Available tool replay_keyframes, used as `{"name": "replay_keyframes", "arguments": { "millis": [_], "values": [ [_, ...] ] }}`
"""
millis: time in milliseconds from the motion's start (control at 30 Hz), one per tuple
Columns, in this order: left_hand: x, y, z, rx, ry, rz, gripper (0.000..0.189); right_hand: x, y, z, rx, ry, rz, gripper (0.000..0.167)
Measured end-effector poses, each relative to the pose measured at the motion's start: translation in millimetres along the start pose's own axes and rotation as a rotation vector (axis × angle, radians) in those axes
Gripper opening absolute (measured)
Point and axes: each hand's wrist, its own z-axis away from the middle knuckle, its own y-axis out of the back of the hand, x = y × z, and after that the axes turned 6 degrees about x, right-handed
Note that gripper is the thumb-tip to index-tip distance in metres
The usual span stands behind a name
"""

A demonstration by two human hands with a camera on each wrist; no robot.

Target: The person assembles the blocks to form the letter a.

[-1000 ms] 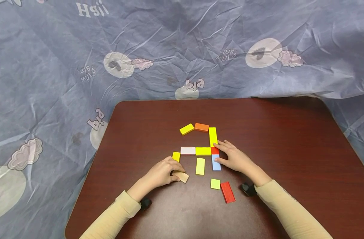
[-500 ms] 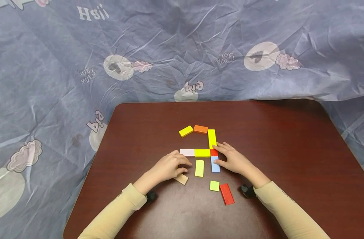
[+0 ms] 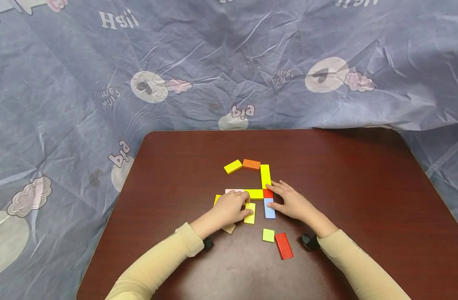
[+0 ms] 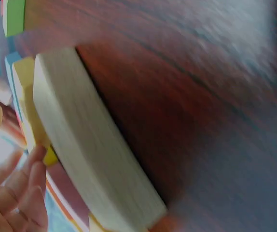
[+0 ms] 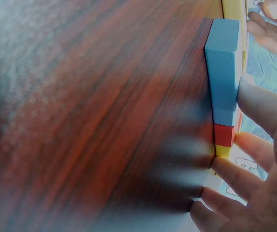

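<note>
My left hand (image 3: 230, 207) is over the pale yellow block (image 3: 249, 217), thumb and fingers spread apart around its upper part; in the left wrist view a gap shows between thumb and fingers. A natural wood block (image 4: 92, 140) lies below that palm. Fairly straight fingers of my right hand (image 3: 290, 201) touch the column at right: the thumb meets the blue block (image 5: 224, 72), and fingertips reach the small red block (image 5: 223, 135) and long yellow block (image 3: 265, 176). A yellow block (image 3: 254, 194) and a partly hidden pale pink block (image 3: 232, 191) run left from the red one.
A yellow block (image 3: 233, 166) and an orange block (image 3: 251, 164) lie at the far side. Nearer me are a small green block (image 3: 268, 235) and a red block (image 3: 284, 246). Another yellow block (image 3: 217, 199) shows partly behind my left hand. A printed cloth hangs behind the brown table (image 3: 345, 166).
My left hand has let go of the wood block and moved right and away from me, over to the pale yellow block. The right hand has kept its place at the column.
</note>
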Motion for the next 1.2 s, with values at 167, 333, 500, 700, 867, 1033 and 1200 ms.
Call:
{"name": "replay_keyframes", "arguments": {
  "millis": [167,333,500,700,867,1033,1200],
  "values": [
    [13.3,-5.9,-3.3,0.016,0.131,-0.010,0.058,1.5,-0.2,-0.7,0.003,0.008,0.003,0.065],
    [22.6,-14.9,-3.6,-0.015,0.197,-0.047,0.067,2.7,-0.9,-0.3,0.008,0.011,0.006,0.065],
    [24.7,-14.0,-1.7,-0.054,0.198,-0.012,0.054,3.4,-1.7,-0.3,0.007,0.012,0.003,0.065],
    [15.2,-10.1,7.8,-0.056,0.115,0.050,0.041,3.1,-0.3,-1.3,0.000,0.005,0.000,0.066],
    [6.9,-14.1,16.8,-0.024,0.037,0.084,0.038,2.3,0.9,-1.5,-0.004,-0.001,-0.006,0.066],
    [1.0,-16.8,24.7,-0.012,-0.052,0.096,0.036,1.5,1.3,-1.8,-0.004,-0.001,-0.014,0.066],
    [-4.0,-17.6,32.9,-0.030,-0.118,0.110,0.035,1.4,0.6,-2.7,-0.009,-0.002,-0.016,0.067]
  ]
}}
